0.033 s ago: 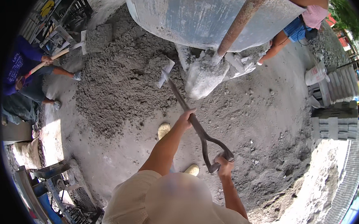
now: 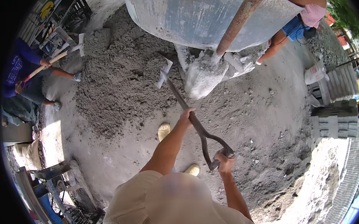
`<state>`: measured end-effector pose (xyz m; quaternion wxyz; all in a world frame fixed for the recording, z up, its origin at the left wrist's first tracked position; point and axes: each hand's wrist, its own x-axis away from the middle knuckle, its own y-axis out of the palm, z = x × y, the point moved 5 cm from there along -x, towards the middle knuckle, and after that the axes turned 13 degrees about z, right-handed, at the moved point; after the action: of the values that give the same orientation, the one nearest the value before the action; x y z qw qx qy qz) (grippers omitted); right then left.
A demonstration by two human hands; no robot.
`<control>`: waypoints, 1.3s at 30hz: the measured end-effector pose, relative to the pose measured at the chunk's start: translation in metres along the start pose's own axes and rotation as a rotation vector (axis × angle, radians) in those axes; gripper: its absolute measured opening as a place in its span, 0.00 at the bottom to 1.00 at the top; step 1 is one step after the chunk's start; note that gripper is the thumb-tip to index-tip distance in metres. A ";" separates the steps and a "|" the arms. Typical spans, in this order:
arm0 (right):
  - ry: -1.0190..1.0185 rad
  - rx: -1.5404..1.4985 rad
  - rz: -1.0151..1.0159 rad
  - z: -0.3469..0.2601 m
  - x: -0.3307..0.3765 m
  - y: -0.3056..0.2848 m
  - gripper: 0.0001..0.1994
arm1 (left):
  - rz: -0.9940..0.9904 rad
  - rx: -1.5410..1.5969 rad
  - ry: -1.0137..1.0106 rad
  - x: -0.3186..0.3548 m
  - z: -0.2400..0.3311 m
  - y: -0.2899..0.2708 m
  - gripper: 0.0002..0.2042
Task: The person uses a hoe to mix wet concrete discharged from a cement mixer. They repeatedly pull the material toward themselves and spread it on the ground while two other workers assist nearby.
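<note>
Far left and nearer the wearer than the left fingers: blue-and-grey metal frame (image 2: 56, 207). Far left, farther out than those fingers: co-worker in purple long-sleeved top and dark shorts (image 2: 16, 65), both hands round a wooden-handled shovel with a red section (image 2: 49, 67), its blade carrying a lump of grey mix. Between that lump and the left fingers: broad, crumbly dark-grey heap of wet mix (image 2: 117, 83).

Left of and just below the left fingers: pale-yellow holed clog (image 2: 164, 131); its mate (image 2: 192, 169) sits nearer the wearer, left of the right fingers. Ahead of the left fingers: pale metal blade (image 2: 167, 70) at the heap's right side. Left hand (image 2: 186, 117): fingers wrapped round the shaft of the dark-grey shovel with a D-shaped handle (image 2: 176, 94), which slants between both hands. Beyond the left fingers, to the right: cement-crusted grey lump (image 2: 204, 79) under a large pale-blue, scuffed metal drum (image 2: 207, 17), rusty round bar (image 2: 243, 19) across its front.

Right hand (image 2: 225, 162): fingers closed round the handle's crossbar. Far right beyond those fingers: second co-worker in blue shorts (image 2: 293, 29), white plastic bucket (image 2: 315, 73), stacked grey concrete blocks (image 2: 335, 124).
</note>
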<state>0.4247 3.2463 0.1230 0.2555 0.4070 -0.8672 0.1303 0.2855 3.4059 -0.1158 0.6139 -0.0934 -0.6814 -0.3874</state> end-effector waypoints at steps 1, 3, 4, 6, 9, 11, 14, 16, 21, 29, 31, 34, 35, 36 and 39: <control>-0.063 0.012 -0.076 -0.010 0.002 0.014 0.03 | 0.013 0.015 0.091 -0.008 0.012 0.004 0.10; -0.148 0.042 -0.158 -0.017 0.005 0.025 0.02 | -0.037 -0.027 0.082 0.016 0.019 0.023 0.08; -0.170 0.087 -0.186 -0.021 0.017 0.034 0.02 | -0.075 -0.054 0.083 0.037 0.023 0.025 0.06; -0.277 0.160 -0.285 -0.024 0.049 0.053 0.03 | -0.102 -0.029 0.112 0.076 0.034 0.018 0.05; -0.454 0.335 -0.514 -0.015 0.089 0.068 0.09 | -0.267 0.174 0.014 0.100 0.050 -0.008 0.04; -0.647 0.567 -0.638 -0.023 0.111 0.070 0.12 | -0.411 0.340 -0.136 0.108 0.045 -0.024 0.03; -0.777 0.644 -0.680 -0.018 0.121 0.056 0.12 | -0.636 0.501 -0.116 0.126 0.031 -0.027 0.02; -1.065 0.688 -0.705 -0.016 0.120 0.037 0.11 | -0.744 0.552 -0.133 0.134 0.011 -0.018 0.02; -1.362 0.693 -0.709 -0.051 0.125 -0.015 0.14 | -1.013 0.766 -0.039 0.166 -0.018 0.001 0.02; -0.140 0.067 0.090 0.050 0.080 -0.170 0.06 | -0.008 -0.147 0.072 0.139 -0.124 -0.035 0.08; 0.202 -0.303 0.307 0.076 0.094 -0.197 0.06 | 0.112 -0.293 0.068 0.131 -0.161 -0.051 0.07; 0.322 -0.386 0.386 0.098 0.117 -0.229 0.06 | 0.277 -0.405 0.021 0.115 -0.214 -0.085 0.06; 0.410 -0.406 0.418 0.118 0.119 -0.252 0.06 | 0.282 -0.399 -0.006 0.121 -0.227 -0.084 0.06; 0.405 -0.381 0.413 0.111 0.127 -0.251 0.06 | 0.304 -0.425 -0.027 0.119 -0.233 -0.088 0.07; 0.233 -0.305 0.445 0.128 0.130 -0.269 0.07 | 0.351 -0.496 0.019 0.125 -0.232 -0.083 0.05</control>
<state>0.5190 2.9369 0.0923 0.3766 0.1459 -0.9097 0.0968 0.3840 3.1563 -0.0486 0.6362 -0.3531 -0.5336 -0.4311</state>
